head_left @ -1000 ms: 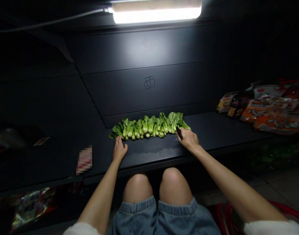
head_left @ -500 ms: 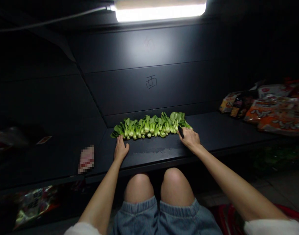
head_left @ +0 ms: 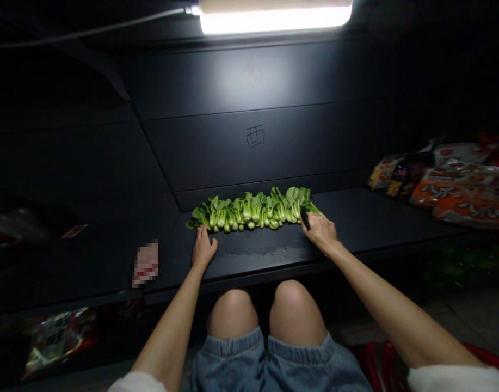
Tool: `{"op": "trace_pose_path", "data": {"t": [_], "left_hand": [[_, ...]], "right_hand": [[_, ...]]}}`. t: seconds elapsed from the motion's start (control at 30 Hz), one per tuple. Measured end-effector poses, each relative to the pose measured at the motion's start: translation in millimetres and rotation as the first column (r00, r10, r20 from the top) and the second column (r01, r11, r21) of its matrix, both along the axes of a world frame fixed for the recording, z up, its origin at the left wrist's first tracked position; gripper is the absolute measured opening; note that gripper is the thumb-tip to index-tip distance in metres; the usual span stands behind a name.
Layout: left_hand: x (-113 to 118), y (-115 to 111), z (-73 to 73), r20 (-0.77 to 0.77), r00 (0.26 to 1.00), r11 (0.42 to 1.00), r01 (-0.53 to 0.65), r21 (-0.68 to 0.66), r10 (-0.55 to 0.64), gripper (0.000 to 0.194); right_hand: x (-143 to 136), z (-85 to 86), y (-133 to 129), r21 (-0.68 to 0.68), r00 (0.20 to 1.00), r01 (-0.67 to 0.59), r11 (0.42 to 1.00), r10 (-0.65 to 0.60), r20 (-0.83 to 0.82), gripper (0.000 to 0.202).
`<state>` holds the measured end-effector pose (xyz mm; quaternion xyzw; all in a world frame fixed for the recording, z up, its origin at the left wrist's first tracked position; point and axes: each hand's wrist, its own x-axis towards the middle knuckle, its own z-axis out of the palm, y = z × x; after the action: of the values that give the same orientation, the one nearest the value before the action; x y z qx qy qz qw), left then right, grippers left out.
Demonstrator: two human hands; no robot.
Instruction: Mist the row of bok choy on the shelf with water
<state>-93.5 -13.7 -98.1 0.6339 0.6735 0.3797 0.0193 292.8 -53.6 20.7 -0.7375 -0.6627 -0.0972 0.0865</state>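
A long row of bok choy (head_left: 249, 212) lies on the dark shelf (head_left: 253, 255), white stem ends toward me and green leaves toward the back panel. At its left end rests my left hand (head_left: 203, 247), open, with the fingertips against the outer stems and the thumb apart. My right hand (head_left: 321, 233) is at the right end, its fingers curled beside the last stems. A small black object (head_left: 305, 219) shows at its thumb side; what kind it is cannot be made out. Part of the right fingers is hidden from view.
Colourful snack bags (head_left: 461, 185) are piled on the shelf at the right. A lamp (head_left: 276, 19) glows overhead, with a cable running left. On the left stand a blurred pinkish item (head_left: 146, 265) and a small card (head_left: 75, 231). More packages (head_left: 59, 337) lie below the shelf.
The whole view has shifted slightly, so things appear a little farther right. Both hands stay at the two ends of the bok choy row, with hardly any movement.
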Motion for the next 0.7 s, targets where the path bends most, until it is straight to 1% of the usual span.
{"op": "trace_pose_path", "data": {"t": [0.13, 0.27, 0.4, 0.57, 0.7], "left_hand": [[0.1, 0.2, -0.2, 0.02, 1.0, 1.0, 0.001, 0.008, -0.001, 0.069], [0.6, -0.7, -0.3, 0.025, 1.0, 1.0, 0.002, 0.011, -0.002, 0.069], [1.5, -2.1, -0.2, 0.01, 1.0, 1.0, -0.004, 0.007, 0.004, 0.067], [1.3, -2.0, -0.7, 0.014, 1.0, 1.0, -0.001, 0.016, 0.001, 0.066], [0.8, -1.6, -0.7, 0.03, 1.0, 1.0, 0.001, 0.017, -0.002, 0.067]], "right_hand": [[-8.8, 2.5, -3.0, -0.009, 0.999, -0.03, 1.0, 0.03, 0.027, 0.04], [-23.1, 3.1, -6.6, -0.031, 0.991, -0.113, 0.993, 0.115, 0.065, 0.038], [-37.3, 1.2, -7.2, -0.048, 0.979, -0.19, 0.981, 0.192, 0.061, 0.039], [-48.9, -3.6, -5.4, -0.057, 0.957, -0.275, 0.96, 0.279, 0.082, 0.035], [-58.0, -6.4, -4.7, -0.076, 0.927, -0.355, 0.932, 0.361, 0.1, 0.034]]}}
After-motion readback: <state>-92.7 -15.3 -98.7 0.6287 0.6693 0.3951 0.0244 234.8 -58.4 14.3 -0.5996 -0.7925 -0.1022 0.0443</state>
